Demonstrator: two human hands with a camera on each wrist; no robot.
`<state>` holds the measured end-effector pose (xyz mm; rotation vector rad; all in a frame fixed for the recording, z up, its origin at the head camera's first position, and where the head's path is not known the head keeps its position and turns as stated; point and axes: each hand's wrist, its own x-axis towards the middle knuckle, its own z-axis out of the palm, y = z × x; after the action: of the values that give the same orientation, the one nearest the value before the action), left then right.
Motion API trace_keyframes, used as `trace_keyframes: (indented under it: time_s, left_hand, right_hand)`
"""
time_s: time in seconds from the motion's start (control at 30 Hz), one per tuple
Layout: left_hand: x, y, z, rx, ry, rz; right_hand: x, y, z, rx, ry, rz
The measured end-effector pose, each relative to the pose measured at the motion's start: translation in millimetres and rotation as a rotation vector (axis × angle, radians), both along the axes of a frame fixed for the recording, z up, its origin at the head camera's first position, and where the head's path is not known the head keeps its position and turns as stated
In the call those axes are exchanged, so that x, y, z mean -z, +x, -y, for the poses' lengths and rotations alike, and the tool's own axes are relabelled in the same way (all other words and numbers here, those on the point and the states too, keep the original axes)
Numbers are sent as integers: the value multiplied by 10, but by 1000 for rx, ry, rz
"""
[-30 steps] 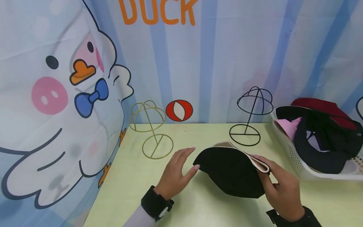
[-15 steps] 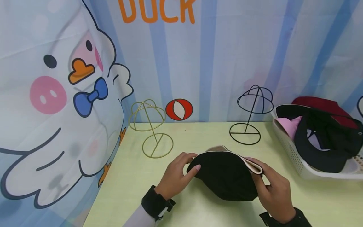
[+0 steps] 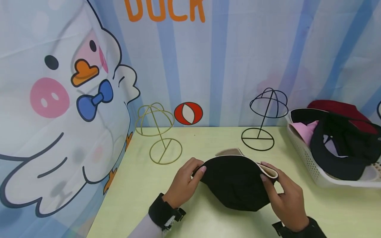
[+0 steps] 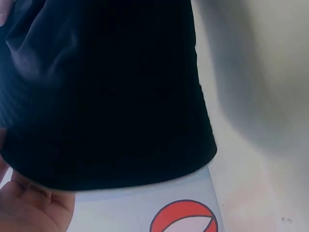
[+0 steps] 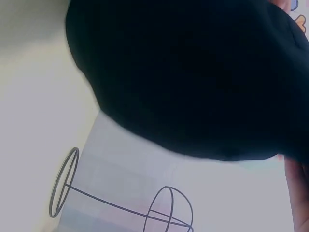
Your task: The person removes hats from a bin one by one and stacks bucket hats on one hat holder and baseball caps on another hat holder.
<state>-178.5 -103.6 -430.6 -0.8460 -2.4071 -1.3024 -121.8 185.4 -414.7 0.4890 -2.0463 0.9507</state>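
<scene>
A black bucket hat [image 3: 235, 181] with a cream lining is held upside down close over the table, its brim folded upward. My left hand [image 3: 185, 178] pinches the brim's left edge, thumb on the black outside. At the right edge, my right hand [image 3: 286, 195] grips the brim where it bends into a cream-lined loop. In the left wrist view the dark hat [image 4: 120, 96] fills most of the picture, with fingers of the left hand [image 4: 38, 205] at its lower left. The hat [image 5: 193, 82] also covers much of the right wrist view.
A gold wire hat stand [image 3: 160, 134] is at the back left of the pale yellow table [image 3: 119, 205], and a black wire hat stand [image 3: 263, 120] at the back right. A white basket [image 3: 306, 162] holding several caps sits on the right. A duck-print curtain [image 3: 232, 66] hangs behind.
The hat and right hand have shifted left and slightly down. My left hand, beside the brim a second ago, has taken hold of its left edge.
</scene>
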Motion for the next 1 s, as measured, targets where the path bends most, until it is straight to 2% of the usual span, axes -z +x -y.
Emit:
trace_keyframes:
  time_s: [0.17,0.37,0.47,0.57,0.63,0.73,0.83,0.9,0.97,1.0]
  left_hand:
    - [-33,19,-18,-18,54,7]
    - [-68,42,-39,-27,85,-6]
    - [-101,61,-47,-33,94,-15]
    - [-146,91,-55,-38,103,-25]
    - [-176,111,-62,-41,113,-29]
    - [-214,134,-74,-40,133,-36]
    - [-247,151,-82,-37,155,-38]
    - [-277,165,-82,-36,170,-36]
    - [-310,177,-77,-41,182,-39]
    - [-328,184,-73,-44,188,-41]
  right_hand:
    - [27,-29,-19,-10,-14,-33]
    - [39,-44,-48,-55,-44,5]
    - [27,-41,-62,-70,-72,50]
    - [18,-29,-75,-96,-106,144]
    - [29,-31,-86,-154,-136,171]
    - [77,-62,-102,-350,-236,152]
    - [146,-88,-136,-438,-267,116]
    - [188,-98,-161,-452,-280,123]
    - [217,-100,-179,-423,-256,131]
    - [228,-107,-183,-445,-264,134]
